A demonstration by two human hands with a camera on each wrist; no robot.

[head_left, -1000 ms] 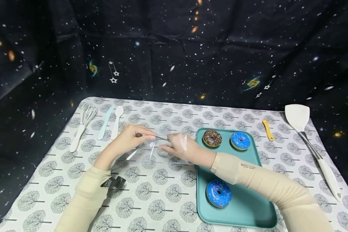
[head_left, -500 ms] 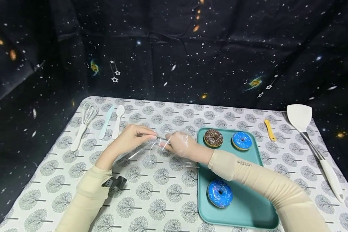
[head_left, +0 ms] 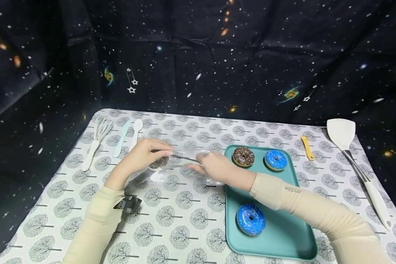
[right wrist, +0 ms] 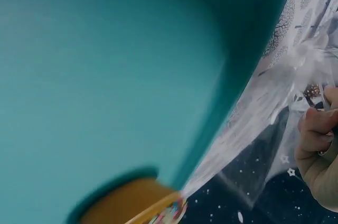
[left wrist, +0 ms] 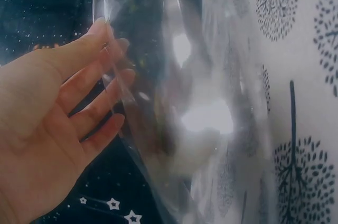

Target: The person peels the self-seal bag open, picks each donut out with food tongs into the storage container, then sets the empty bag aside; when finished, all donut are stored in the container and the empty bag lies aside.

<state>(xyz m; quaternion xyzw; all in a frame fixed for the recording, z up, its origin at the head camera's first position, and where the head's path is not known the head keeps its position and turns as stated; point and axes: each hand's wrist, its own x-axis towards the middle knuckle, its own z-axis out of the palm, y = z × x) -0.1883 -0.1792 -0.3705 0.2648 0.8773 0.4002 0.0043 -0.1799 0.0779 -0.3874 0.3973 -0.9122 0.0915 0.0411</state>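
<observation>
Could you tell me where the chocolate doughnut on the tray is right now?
In the head view, the chocolate doughnut sits in the far left corner of the teal tray, just left of a blue doughnut and right of the right hand.

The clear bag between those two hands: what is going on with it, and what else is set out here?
A person holds a clear bag over the table, the left hand and right hand each pinching its top edge. A brown doughnut seems to sit inside the bag. Beside it a teal tray holds a chocolate doughnut and two blue doughnuts. A whisk, a spoon and a spatula lie at the table's edges.
</observation>
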